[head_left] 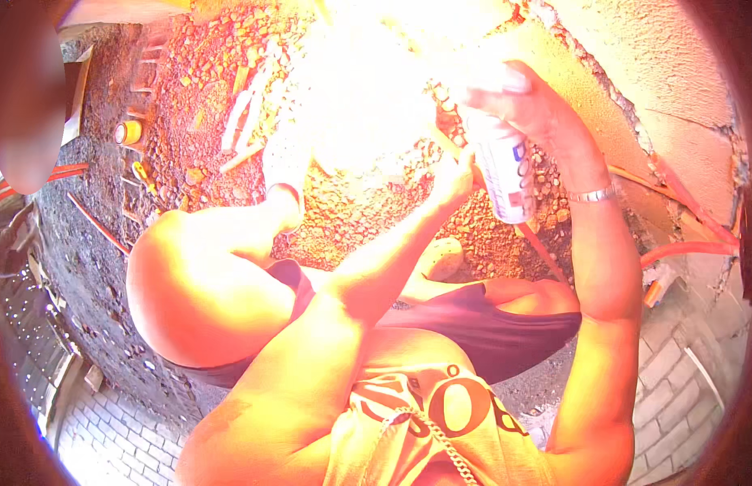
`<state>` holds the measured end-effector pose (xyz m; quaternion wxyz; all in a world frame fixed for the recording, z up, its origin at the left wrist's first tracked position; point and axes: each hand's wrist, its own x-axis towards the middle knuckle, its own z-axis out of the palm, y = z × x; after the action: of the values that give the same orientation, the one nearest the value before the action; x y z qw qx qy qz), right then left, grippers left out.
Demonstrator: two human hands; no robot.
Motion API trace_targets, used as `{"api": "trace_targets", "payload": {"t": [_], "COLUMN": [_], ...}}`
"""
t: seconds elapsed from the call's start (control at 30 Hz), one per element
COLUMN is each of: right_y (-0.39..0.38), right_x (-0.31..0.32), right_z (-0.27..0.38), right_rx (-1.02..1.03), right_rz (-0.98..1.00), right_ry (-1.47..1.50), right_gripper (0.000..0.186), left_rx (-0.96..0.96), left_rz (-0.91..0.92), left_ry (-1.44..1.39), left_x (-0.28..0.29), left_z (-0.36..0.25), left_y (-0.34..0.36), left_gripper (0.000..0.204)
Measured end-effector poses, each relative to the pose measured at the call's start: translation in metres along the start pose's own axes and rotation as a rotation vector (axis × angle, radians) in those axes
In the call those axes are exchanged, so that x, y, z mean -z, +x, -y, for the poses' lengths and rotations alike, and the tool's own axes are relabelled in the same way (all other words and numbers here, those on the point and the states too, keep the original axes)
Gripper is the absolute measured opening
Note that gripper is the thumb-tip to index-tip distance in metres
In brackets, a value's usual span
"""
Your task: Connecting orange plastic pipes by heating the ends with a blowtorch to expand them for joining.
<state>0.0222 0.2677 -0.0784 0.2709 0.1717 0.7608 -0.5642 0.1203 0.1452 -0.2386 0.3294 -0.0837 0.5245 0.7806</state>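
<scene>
My right hand (526,105), with a band at its wrist, is closed around the upper part of a white cylindrical can (505,174) with dark markings. The can stands nearly upright, tilted slightly, its lower end towards me. Just left of the can, my left hand (457,176) is closed, its forearm crossing over my lap. A thin yellowish stick-like piece (445,142) shows at its fingers; whether they grip it I cannot tell. Strong glare washes out the ground beyond both hands and hides what lies there.
I am low over gravelly soil (360,211). A rough wall (675,81) rises at the right, with red-orange conduit (692,249) beside it. A yellow roll-like item (129,132) and a yellow-handled tool (142,174) lie at the left. Paving bricks (125,437) are at the lower left.
</scene>
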Motion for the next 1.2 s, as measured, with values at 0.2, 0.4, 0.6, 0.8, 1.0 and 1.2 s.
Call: {"api": "trace_targets", "payload": {"t": [0.2, 0.4, 0.6, 0.8, 1.0, 1.2], "right_y": [-0.012, -0.036, -0.027, -0.057, -0.061, -0.032], "right_x": [-0.025, -0.057, -0.084, -0.098, -0.122, -0.149], "right_z": [0.033, 0.018, 0.049, 0.035, 0.033, 0.068], "right_rx": [0.113, 0.313, 0.316, 0.264, 0.270, 0.356], "right_rz": [0.013, -0.081, -0.156, -0.131, -0.197, -0.226], "right_ry": [-0.315, -0.391, -0.491, -0.512, -0.483, -0.544], "right_gripper": [0.045, 0.041, 0.040, 0.037, 0.035, 0.032], "left_rx": [0.209, -0.010, -0.018, -0.041, -0.053, -0.083], "left_rz": [0.096, 0.090, 0.116, 0.139, 0.179, 0.163], "left_ry": [-0.241, -0.573, -0.526, -0.481, -0.465, -0.442], "left_x": [0.026, -0.001, -0.003, 0.011, 0.008, -0.003], "left_z": [0.033, 0.012, 0.008, 0.009, 0.012, 0.005], "left_y": [0.012, 0.011, 0.009, -0.006, -0.011, 0.013], "left_gripper": [0.033, 0.031, 0.030, 0.030, 0.030, 0.029]}}
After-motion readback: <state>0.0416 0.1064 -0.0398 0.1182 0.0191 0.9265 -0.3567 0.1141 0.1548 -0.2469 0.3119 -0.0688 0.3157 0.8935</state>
